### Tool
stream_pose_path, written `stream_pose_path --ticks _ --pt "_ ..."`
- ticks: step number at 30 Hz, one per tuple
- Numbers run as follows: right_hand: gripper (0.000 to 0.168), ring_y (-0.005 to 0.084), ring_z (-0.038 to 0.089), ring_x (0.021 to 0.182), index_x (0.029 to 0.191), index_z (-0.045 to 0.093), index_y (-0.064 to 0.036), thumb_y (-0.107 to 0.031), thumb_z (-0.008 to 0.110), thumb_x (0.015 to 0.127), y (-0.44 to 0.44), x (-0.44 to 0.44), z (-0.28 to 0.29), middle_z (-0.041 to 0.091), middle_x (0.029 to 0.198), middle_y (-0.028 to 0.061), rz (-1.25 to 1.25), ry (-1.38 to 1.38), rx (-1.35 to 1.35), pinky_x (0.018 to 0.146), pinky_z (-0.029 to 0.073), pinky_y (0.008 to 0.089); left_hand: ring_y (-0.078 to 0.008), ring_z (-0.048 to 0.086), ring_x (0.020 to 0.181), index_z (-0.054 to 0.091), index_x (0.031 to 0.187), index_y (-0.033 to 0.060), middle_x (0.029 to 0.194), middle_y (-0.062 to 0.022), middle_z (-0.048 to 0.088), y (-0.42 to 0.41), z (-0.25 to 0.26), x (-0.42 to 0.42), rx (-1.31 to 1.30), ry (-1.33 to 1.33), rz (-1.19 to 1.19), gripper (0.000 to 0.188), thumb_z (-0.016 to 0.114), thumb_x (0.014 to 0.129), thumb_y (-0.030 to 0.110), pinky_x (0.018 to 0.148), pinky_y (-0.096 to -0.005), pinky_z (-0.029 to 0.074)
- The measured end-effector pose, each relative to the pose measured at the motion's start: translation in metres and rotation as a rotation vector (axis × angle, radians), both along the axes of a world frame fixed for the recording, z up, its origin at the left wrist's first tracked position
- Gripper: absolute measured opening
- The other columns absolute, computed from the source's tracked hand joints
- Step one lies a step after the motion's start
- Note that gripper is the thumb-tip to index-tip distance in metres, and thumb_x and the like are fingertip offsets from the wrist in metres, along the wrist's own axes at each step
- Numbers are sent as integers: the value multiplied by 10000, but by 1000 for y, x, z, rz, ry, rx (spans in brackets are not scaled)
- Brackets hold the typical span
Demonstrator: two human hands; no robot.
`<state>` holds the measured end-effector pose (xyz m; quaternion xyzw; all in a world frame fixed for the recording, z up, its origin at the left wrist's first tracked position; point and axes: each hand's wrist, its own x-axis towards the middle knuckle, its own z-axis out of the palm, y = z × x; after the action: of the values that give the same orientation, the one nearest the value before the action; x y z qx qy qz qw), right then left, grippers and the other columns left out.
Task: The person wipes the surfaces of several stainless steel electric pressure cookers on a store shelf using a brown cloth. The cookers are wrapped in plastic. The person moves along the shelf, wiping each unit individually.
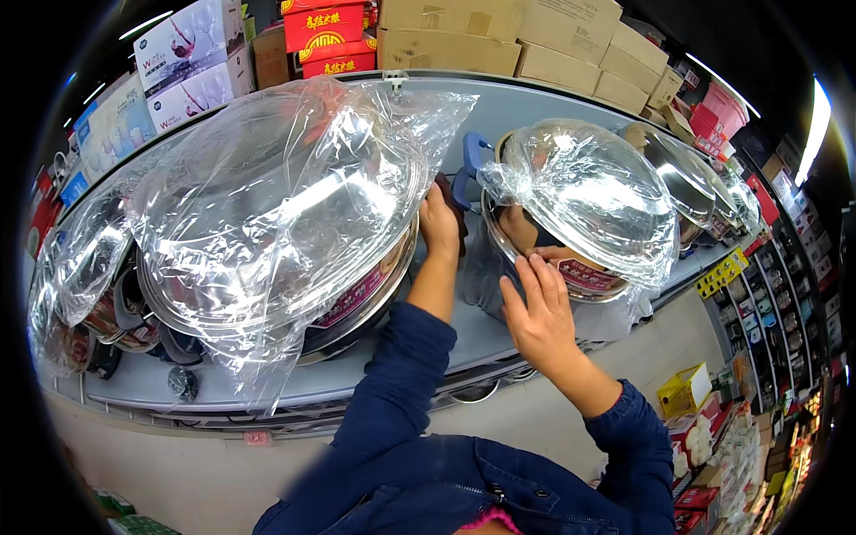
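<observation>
My left hand is between two steel pots, holding a dark brown item, perhaps a cloth, beside the larger pot. Its fingers are partly hidden. The large lidded pot is wrapped in clear plastic and bears a dark red label. My right hand rests with spread fingers against the front of the smaller steel pot, and holds nothing. Clear plastic film, gathered near the blue handle, covers that pot's lid.
The pots stand on a grey shelf with a raised front edge. More wrapped pots crowd the left end, and lidded pots continue rightward. Cardboard boxes, red boxes and wine glass boxes are stacked behind.
</observation>
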<state>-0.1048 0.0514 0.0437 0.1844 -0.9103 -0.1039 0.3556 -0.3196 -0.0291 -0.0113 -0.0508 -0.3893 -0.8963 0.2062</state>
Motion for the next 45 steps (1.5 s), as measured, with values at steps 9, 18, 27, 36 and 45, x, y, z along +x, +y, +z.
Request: stream_pose_path --ticks 9,18,27,36,45 --pt "267 244 533 1007 967 648 0 -153 552 770 16 -21 -12 593 1158 170 67 86 184 861 414 332 -199 601 841 654 928 -37 902 -168 650 1 22 -54 -769 179 -189 382 575 889 334 778 -325 456" --pt "260 243 543 985 937 649 10 -154 542 765 13 -33 -19 611 1119 161 76 151 154 825 425 331 -344 597 781 650 933 -15 819 -202 609 -4 19 -40 -846 48 -112 331 544 895 296 741 -403 459" --pt "262 247 545 990 942 646 16 -148 539 768 7 -35 -19 613 1102 160 68 162 86 824 422 336 -420 510 985 631 1005 -9 1083 -267 482 -16 22 41 -1070 258 301 200 571 880 135 875 -439 426" --pt "254 255 538 1012 923 635 15 -149 547 750 10 -33 -16 603 1122 167 98 151 40 833 425 339 -235 541 994 636 1009 16 1182 -144 428 -18 -12 102 -555 99 8 153 590 919 131 791 -319 478" --pt "270 263 530 1012 888 623 17 -180 546 721 11 -31 -16 594 1114 177 119 141 71 842 423 349 -159 534 939 571 1079 0 962 -58 547 14 78 33 352 93 -12 263 441 998 214 851 -299 424"
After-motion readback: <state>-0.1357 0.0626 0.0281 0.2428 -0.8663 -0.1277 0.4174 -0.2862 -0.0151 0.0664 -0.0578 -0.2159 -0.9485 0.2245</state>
